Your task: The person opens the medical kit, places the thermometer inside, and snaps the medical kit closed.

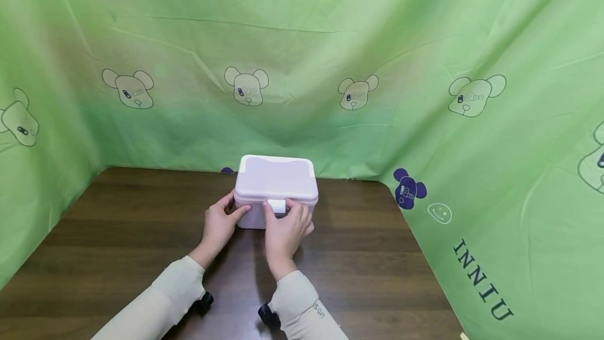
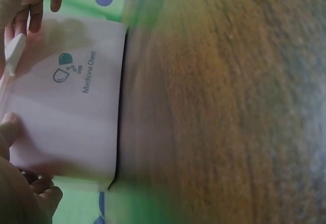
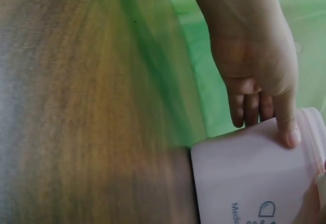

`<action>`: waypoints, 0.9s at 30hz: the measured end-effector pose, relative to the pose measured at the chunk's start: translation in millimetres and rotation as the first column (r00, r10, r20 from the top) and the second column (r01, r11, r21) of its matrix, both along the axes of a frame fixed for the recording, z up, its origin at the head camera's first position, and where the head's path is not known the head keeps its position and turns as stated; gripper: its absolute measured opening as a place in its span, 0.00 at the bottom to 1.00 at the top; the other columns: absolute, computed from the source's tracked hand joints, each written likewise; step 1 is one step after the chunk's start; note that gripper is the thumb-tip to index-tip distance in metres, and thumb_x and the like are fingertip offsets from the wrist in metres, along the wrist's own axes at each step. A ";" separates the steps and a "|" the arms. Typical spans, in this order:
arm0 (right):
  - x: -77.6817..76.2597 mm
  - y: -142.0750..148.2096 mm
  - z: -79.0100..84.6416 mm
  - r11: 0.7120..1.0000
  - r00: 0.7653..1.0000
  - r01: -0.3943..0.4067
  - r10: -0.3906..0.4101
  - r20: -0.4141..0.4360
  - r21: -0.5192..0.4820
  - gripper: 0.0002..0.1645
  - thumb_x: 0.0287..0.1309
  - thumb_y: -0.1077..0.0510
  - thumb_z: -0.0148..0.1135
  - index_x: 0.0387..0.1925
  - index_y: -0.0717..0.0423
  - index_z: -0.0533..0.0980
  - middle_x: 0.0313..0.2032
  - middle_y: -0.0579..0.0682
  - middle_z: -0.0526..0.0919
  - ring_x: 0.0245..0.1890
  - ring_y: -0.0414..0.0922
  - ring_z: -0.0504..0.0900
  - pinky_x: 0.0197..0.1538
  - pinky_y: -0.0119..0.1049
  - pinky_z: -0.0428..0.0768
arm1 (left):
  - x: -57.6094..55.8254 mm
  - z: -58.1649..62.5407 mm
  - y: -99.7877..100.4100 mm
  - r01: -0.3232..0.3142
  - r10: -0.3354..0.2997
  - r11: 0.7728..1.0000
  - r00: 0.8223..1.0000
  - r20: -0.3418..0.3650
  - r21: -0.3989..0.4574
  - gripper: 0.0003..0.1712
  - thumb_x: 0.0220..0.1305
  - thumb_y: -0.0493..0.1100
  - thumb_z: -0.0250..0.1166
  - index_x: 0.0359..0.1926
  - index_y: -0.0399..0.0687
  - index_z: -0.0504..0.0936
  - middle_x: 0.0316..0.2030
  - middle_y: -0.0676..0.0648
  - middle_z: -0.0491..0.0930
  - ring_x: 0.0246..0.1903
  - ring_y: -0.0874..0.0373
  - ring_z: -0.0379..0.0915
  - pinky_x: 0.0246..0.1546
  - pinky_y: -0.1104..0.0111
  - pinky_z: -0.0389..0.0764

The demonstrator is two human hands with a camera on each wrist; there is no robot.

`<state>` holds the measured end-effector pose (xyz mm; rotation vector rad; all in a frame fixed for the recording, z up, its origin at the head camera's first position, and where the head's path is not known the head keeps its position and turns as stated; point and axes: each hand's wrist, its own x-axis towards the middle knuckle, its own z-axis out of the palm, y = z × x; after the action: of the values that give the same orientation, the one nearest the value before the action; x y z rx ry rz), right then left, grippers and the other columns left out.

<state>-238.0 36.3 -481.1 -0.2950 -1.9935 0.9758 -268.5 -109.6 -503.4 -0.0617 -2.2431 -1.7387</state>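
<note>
A pale pink and lavender medicine chest (image 1: pixel 278 177) stands upright on the table with its lid down. Its front carries a green capsule drawing and the words "Medicine Chest" (image 2: pixel 88 72). My left hand (image 1: pixel 220 225) holds the chest's left front corner, thumb on the front face and fingers along the side. At the middle of the front, my right hand (image 1: pixel 287 232) pinches the white latch (image 1: pixel 277 206) between thumb and index finger, the other fingers curled beside it. The latch (image 2: pixel 15 52) sticks out from the front in the left wrist view.
The chest stands near the back edge of a dark wood table (image 1: pixel 368 266). A green cloth (image 1: pixel 302 25) printed with bear heads hangs behind and along both sides. A small pale object (image 1: pixel 464 336) shows at the lower right edge.
</note>
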 end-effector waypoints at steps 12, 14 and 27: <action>-1.1 9.2 -0.5 0.999 0.999 0.016 -0.017 0.029 0.038 0.33 0.35 0.43 0.87 0.38 0.53 0.78 0.35 0.50 0.79 0.43 0.52 0.76 0.57 0.54 0.66 | 2.1 3.2 3.2 0.004 -0.004 1.000 1.000 0.004 -0.009 0.38 0.59 0.46 0.78 0.68 0.39 0.77 0.62 0.38 0.79 0.62 0.48 0.77 0.59 0.57 0.82; -0.6 10.1 -2.1 0.999 0.999 0.011 -0.013 0.040 0.039 0.33 0.35 0.42 0.87 0.38 0.53 0.78 0.35 0.50 0.80 0.43 0.53 0.76 0.57 0.53 0.65 | 3.0 2.6 3.2 0.010 -0.010 1.000 1.000 0.011 -0.013 0.38 0.60 0.47 0.77 0.68 0.39 0.76 0.62 0.38 0.79 0.63 0.47 0.76 0.59 0.57 0.81; -4.7 15.3 -12.3 0.994 1.000 -0.012 0.014 -0.018 0.110 0.33 0.39 0.43 0.86 0.37 0.55 0.76 0.36 0.52 0.80 0.42 0.53 0.77 0.62 0.52 0.65 | 4.0 0.8 3.4 0.001 -0.001 1.000 1.000 0.002 -0.012 0.37 0.60 0.49 0.77 0.68 0.42 0.77 0.61 0.39 0.80 0.61 0.48 0.78 0.56 0.56 0.83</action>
<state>-242.7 51.7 -493.4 -0.2118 -2.0259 0.8702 -264.4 -106.2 -502.6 -0.0637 -2.2557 -1.7271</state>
